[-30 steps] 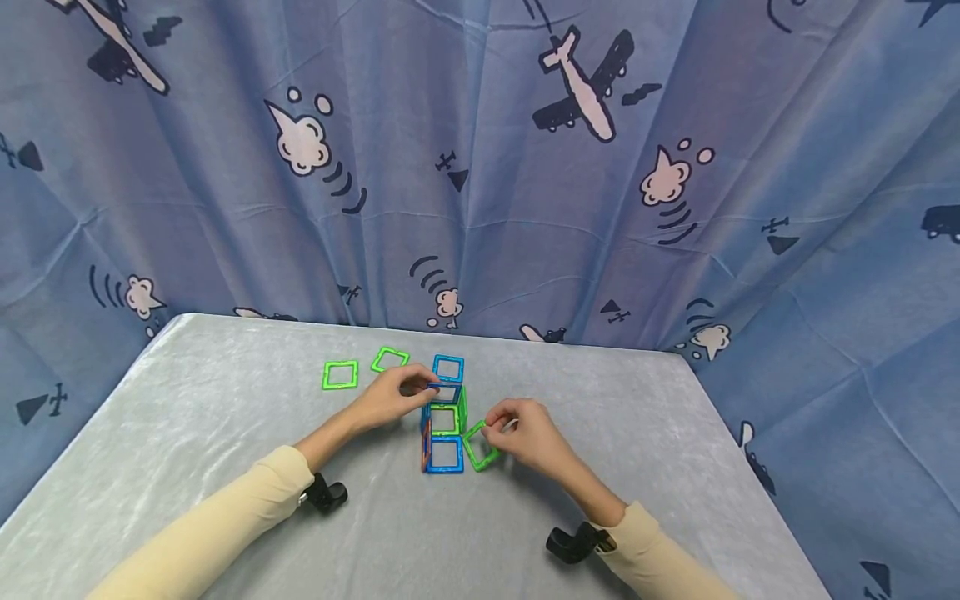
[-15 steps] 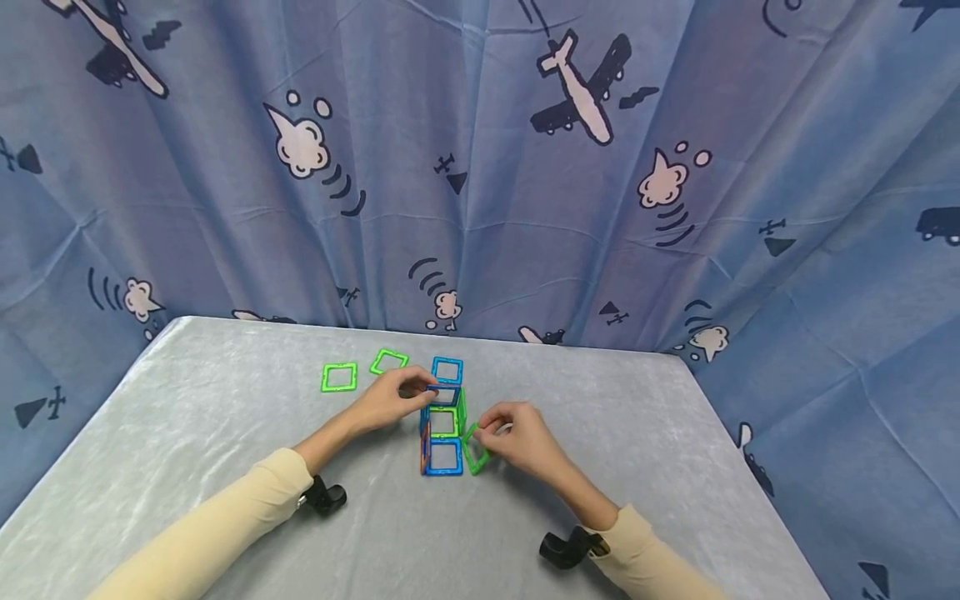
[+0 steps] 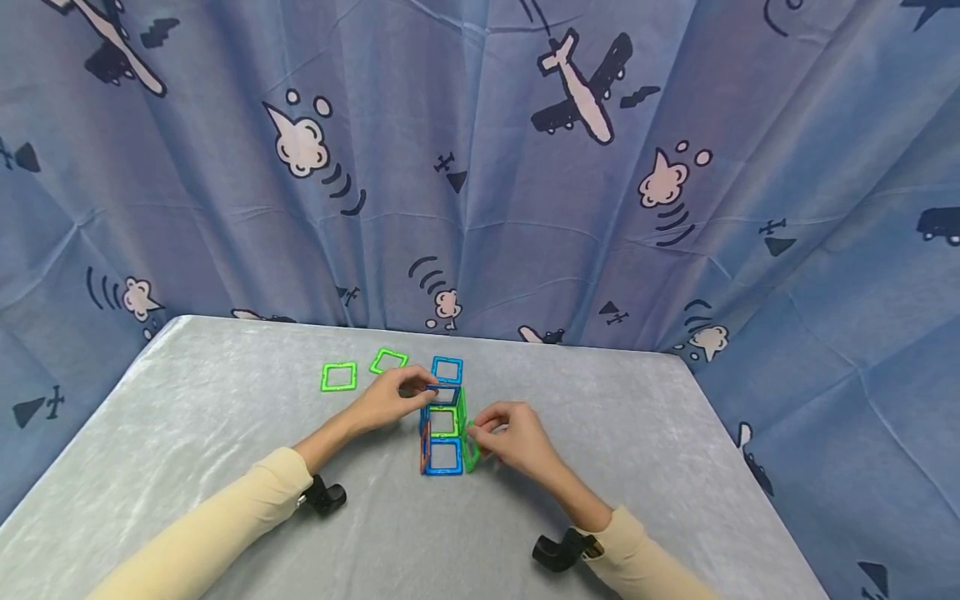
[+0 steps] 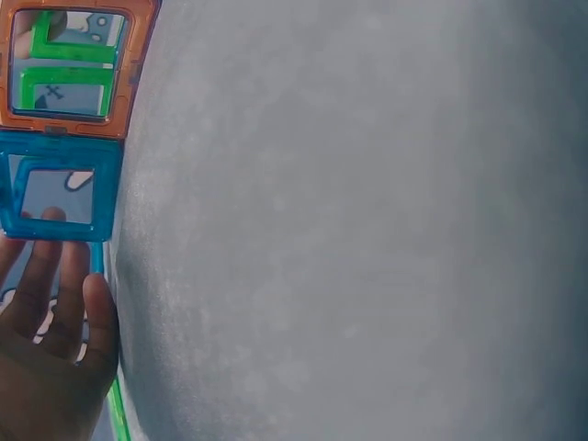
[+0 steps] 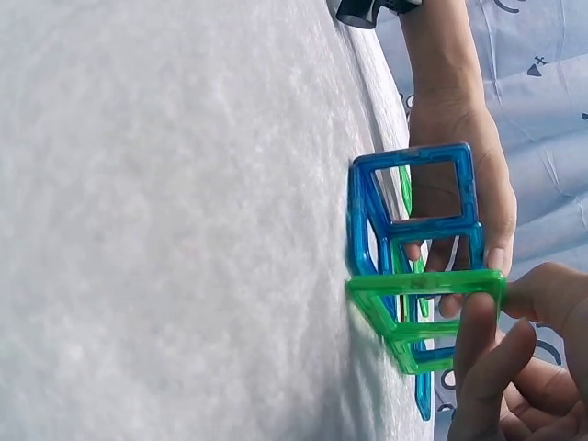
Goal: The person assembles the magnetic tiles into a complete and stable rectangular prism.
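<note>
In the head view, square magnetic tiles stand joined in an open box shape. A blue tile (image 3: 444, 457) lies flat at the front, with a green tile (image 3: 444, 422) flat behind it. Along the left side stand an orange tile (image 4: 129, 69) and a blue tile (image 4: 108, 188). My left hand (image 3: 390, 397) pinches an upright blue tile (image 3: 447, 396) at the back, thumb in front. My right hand (image 3: 517, 437) pinches the upper edge of a green tile (image 5: 427, 281), nearly upright at the right of the front blue tile. Another green tile (image 3: 462, 407) stands behind it.
Two loose green tiles, one farther left (image 3: 340, 377) and one nearer the hand (image 3: 388, 360), lie at the back left. A flat blue tile (image 3: 447, 370) lies behind the box shape. A printed curtain (image 3: 480, 167) hangs behind the cloth-covered table (image 3: 225, 383).
My right hand has moved left and tilted its green tile up from a slant to nearly upright against the front blue tile. My left hand has stayed in place.
</note>
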Available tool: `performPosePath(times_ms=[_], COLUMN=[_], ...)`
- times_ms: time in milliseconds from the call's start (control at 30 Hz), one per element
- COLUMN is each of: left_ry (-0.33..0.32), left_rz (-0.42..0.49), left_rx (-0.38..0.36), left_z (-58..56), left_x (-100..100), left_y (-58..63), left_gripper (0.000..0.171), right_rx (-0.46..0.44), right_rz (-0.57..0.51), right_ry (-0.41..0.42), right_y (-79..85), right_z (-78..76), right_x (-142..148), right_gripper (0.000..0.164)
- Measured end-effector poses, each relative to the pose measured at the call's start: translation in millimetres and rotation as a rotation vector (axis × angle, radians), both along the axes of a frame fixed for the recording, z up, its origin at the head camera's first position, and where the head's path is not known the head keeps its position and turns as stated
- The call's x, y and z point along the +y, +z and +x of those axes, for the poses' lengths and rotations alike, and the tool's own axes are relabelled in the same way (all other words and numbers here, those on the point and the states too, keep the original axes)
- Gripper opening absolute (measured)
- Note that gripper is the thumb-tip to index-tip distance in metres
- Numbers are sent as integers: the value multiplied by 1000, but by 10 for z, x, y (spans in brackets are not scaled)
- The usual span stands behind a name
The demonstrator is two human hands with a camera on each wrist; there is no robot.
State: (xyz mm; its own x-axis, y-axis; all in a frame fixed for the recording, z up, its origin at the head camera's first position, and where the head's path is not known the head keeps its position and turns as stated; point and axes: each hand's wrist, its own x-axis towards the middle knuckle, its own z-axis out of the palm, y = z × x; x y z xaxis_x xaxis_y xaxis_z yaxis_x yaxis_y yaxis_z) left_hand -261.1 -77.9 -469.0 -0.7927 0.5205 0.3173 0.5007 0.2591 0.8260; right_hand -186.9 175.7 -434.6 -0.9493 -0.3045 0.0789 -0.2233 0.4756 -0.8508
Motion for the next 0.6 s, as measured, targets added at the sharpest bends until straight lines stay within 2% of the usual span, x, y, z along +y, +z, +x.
performPosePath(times_ms=[167, 600], left_ry=[-2, -1], left_rz=[2, 16], left_rx=[18, -13], left_z=[3, 7], left_x=[6, 1], left_y=[2, 1], left_gripper=[20, 20], right_rx=[-43, -88], right_rz=[-34, -78], right_ry=[8, -8], right_y=[1, -39], right_z=[23, 19], right_x=[-18, -36], right_gripper=[12, 15])
